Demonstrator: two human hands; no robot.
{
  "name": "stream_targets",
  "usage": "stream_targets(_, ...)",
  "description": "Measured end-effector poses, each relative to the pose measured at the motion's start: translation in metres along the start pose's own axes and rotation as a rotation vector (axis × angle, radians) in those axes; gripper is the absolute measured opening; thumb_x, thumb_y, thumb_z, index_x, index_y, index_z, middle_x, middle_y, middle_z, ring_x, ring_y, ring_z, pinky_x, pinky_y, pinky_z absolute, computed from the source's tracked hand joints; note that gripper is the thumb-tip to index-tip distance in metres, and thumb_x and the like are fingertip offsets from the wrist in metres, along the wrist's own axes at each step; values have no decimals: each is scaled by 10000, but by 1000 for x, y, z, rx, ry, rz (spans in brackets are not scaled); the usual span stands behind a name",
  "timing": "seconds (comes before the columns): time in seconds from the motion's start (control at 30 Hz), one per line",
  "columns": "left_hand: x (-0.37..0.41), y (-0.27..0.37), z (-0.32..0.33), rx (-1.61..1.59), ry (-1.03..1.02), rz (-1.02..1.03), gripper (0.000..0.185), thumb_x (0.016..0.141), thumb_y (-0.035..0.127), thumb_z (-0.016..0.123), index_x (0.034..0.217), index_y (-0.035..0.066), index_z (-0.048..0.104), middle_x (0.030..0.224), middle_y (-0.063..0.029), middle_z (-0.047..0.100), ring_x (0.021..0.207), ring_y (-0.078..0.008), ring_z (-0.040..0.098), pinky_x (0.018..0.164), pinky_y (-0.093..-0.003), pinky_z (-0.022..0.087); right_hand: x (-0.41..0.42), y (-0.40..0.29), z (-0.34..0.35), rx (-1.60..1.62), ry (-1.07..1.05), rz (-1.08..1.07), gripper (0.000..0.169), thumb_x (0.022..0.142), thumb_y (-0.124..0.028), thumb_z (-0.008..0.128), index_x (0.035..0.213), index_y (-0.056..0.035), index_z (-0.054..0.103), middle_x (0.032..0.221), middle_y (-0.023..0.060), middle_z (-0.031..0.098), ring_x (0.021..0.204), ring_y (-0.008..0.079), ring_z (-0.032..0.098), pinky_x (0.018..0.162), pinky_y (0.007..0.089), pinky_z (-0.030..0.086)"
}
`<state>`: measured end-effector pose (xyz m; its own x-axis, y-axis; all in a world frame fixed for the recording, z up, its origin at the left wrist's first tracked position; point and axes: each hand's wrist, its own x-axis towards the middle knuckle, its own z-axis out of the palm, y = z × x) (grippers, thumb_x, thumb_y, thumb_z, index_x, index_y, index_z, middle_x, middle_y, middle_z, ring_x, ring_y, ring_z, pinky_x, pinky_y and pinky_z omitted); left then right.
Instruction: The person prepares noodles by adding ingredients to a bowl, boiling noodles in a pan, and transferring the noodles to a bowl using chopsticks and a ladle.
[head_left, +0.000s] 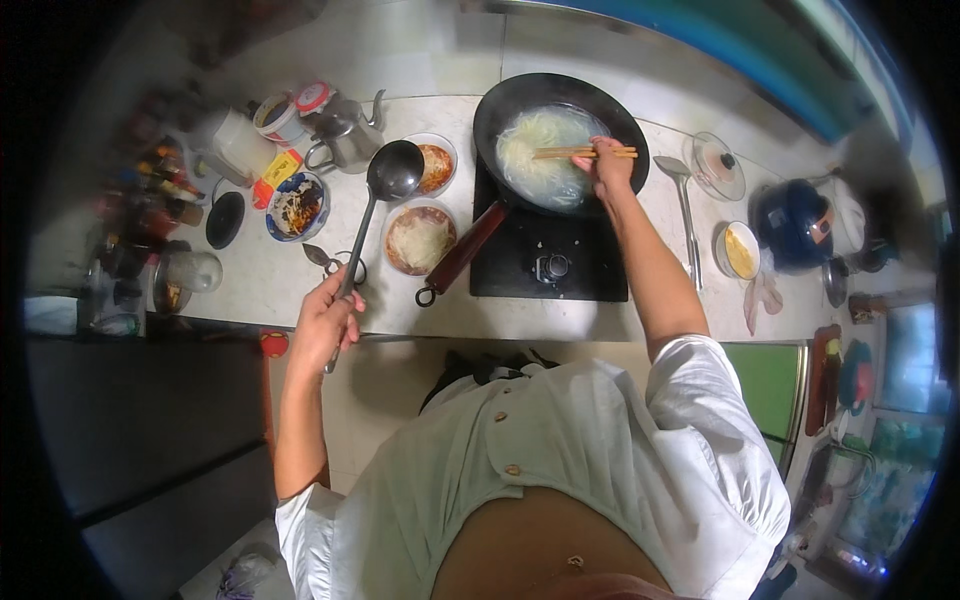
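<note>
With my left hand (326, 311) I grip the handle of a black ladle (395, 171); its bowl hangs over the counter, partly covering a bowl of reddish food (435, 169). My right hand (609, 166) holds wooden chopsticks (570, 152), their tips down among pale noodles (536, 142) in cloudy liquid. Those noodles lie in a black wok (486, 112) on a black cooktop (517, 266). The wok's dark red handle (472, 247) points toward me and left. Just left of that handle stands a bowl (420, 238) of noodles in reddish broth.
Left on the counter are a patterned bowl (298, 207), scissors (319, 256), a metal kettle (349, 139) and several jars. To the right lie a metal spatula (682, 202), a glass lid (718, 166), a bowl of yellow food (738, 251) and a dark blue appliance (791, 225).
</note>
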<state>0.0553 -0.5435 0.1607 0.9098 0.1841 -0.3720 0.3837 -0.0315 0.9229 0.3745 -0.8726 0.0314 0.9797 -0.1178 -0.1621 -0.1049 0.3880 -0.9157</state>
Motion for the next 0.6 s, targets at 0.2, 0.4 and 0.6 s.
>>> stream_targets(0.2, -1, 10, 3, -100, 12, 14, 446, 785, 12, 373, 1226, -54, 382, 756, -53, 522, 418, -72, 446, 328, -178, 325, 7, 17, 15, 298, 101, 280, 87, 812, -16, 458, 870, 48, 446, 858, 214, 518, 704, 358, 602, 589, 412, 578)
stream_targets(0.4, 10, 27, 11, -323, -44, 31, 442, 771, 10, 379, 1205, -74, 387, 759, -72, 520, 400, -73, 413, 328, -170, 305, 18, -24, 3, 449, 7, 265, 135, 841, -58, 436, 889, 67, 429, 889, 270, 520, 765, 458, 587, 606, 405, 578)
stream_targets(0.6, 38, 45, 38, -409, -155, 30, 310, 774, 14, 415, 1061, -84, 477, 741, -79, 539, 451, -102, 436, 363, -191, 325, 8, -108, 13, 433, -147, 67, 154, 854, -53, 439, 925, 79, 406, 963, 283, 490, 821, 471, 567, 679, 411, 568)
